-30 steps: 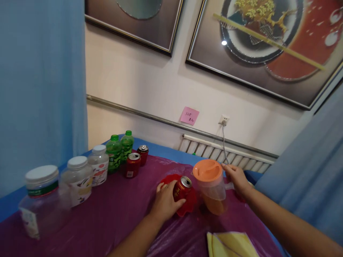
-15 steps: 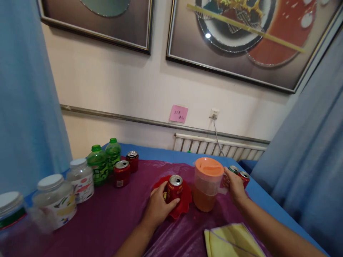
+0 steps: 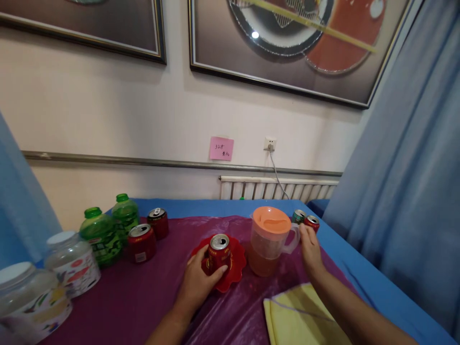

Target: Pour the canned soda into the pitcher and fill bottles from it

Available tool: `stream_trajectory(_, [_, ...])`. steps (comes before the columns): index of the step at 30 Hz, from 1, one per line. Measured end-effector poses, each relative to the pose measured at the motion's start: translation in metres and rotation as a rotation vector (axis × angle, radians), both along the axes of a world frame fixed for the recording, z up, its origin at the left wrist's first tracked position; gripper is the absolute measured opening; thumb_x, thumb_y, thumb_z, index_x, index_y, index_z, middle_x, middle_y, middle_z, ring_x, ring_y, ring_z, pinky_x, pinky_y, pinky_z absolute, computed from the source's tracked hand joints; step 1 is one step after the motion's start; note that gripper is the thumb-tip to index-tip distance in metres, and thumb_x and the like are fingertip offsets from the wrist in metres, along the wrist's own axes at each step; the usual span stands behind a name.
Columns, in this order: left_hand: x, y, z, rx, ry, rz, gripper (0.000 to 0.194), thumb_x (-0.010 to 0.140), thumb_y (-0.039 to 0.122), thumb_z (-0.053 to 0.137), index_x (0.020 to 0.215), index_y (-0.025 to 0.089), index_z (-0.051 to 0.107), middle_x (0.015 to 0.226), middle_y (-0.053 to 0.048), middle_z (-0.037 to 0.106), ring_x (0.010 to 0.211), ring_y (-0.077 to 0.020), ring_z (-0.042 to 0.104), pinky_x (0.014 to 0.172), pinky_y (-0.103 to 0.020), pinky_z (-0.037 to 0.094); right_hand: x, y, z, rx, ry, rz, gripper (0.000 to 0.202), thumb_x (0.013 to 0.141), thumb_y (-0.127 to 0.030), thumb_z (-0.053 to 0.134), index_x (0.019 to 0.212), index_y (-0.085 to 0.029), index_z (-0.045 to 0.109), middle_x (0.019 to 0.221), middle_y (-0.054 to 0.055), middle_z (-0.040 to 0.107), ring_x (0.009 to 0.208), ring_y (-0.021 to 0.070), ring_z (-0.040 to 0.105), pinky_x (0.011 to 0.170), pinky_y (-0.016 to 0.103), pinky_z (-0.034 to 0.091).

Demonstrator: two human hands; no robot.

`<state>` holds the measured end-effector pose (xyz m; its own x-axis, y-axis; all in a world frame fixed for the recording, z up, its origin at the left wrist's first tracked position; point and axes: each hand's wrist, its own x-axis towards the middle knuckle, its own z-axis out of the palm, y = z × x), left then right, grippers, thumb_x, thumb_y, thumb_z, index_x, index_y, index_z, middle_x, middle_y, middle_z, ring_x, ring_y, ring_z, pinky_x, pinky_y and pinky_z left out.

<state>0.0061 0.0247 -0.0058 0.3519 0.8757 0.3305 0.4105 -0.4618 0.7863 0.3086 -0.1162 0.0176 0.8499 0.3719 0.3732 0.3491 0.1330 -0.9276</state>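
Observation:
My left hand (image 3: 197, 280) is wrapped round a red drink can (image 3: 220, 256) with an opened top. The can stands upright over a red scalloped plate (image 3: 237, 268). Just right of the plate is a clear plastic pitcher (image 3: 265, 254) with an orange lid, part filled with amber liquid. Its handle (image 3: 293, 242) points right and shows whole. Beside that handle, my right hand (image 3: 312, 249) has its fingers stretched out and appears to hold nothing. Behind the fingertips stand a green can (image 3: 298, 216) and another red can (image 3: 312, 222).
On the left are two more red cans (image 3: 142, 244), two green bottles (image 3: 100, 242) and white-lidded jars (image 3: 74, 266). A folded yellow cloth (image 3: 298, 316) lies in front on the purple sheet (image 3: 132, 297). A wall and radiator (image 3: 258, 188) stand behind the table.
The view has turned right, so things sit further left. My right hand has come away from the pitcher handle, which now shows fully. My left hand stays on the can.

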Motion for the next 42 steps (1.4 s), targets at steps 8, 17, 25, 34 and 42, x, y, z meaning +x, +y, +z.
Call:
stream_trajectory(8, [0.000, -0.006, 0.004, 0.029, 0.045, -0.003, 0.065, 0.067, 0.042, 0.078, 0.125, 0.018, 0.063, 0.127, -0.013, 0.072, 0.121, -0.0338, 0.066, 0.106, -0.050, 0.051, -0.104, -0.047, -0.011, -0.010, -0.473, 0.342, 0.036, 0.089, -0.025, 0.067, 0.124, -0.030, 0.063, 0.130, 0.011, 0.066, 0.122, 0.0316, 0.061, 0.101, 0.048, 0.051])
stream_trajectory(17, [0.001, -0.012, 0.000, 0.064, -0.025, -0.151, 0.061, 0.067, 0.033, 0.077, 0.125, 0.022, 0.062, 0.124, -0.010, 0.073, 0.116, -0.0305, 0.068, 0.105, -0.047, 0.053, -0.169, 0.039, -0.008, -0.246, -0.205, 0.509, 0.078, 0.066, -0.025, 0.081, 0.140, -0.018, 0.056, 0.136, 0.014, 0.065, 0.128, 0.0346, 0.059, 0.111, 0.052, 0.045])
stream_trajectory(25, [-0.003, -0.011, 0.005, 0.049, -0.003, -0.307, 0.074, 0.068, 0.044, 0.080, 0.136, 0.026, 0.057, 0.135, -0.010, 0.069, 0.124, -0.0323, 0.065, 0.109, -0.048, 0.051, -0.168, 0.036, 0.005, -0.221, -0.199, 0.423, 0.059, 0.064, -0.027, 0.083, 0.121, -0.023, 0.065, 0.116, 0.008, 0.073, 0.110, 0.0323, 0.067, 0.100, 0.048, 0.051])
stream_trajectory(34, [-0.006, 0.007, -0.015, 0.047, -0.088, -0.353, 0.059, 0.085, 0.057, 0.062, 0.139, 0.033, 0.057, 0.131, -0.006, 0.073, 0.123, -0.0290, 0.068, 0.110, -0.046, 0.051, -0.120, -0.053, 0.010, -0.210, -0.198, 0.419, 0.058, 0.069, -0.031, 0.082, 0.124, -0.025, 0.065, 0.120, 0.008, 0.073, 0.109, 0.0316, 0.068, 0.097, 0.044, 0.053])
stream_trajectory(42, [-0.001, 0.013, -0.010, 0.085, -0.051, -0.236, 0.049, 0.087, 0.054, 0.061, 0.130, 0.029, 0.060, 0.114, -0.003, 0.080, 0.106, -0.0265, 0.076, 0.101, -0.041, 0.058, 0.023, -0.085, -0.027, -0.279, -0.102, 0.033, 0.059, 0.064, -0.047, 0.083, 0.113, -0.019, 0.067, 0.107, 0.011, 0.078, 0.095, 0.0341, 0.072, 0.087, 0.048, 0.055])
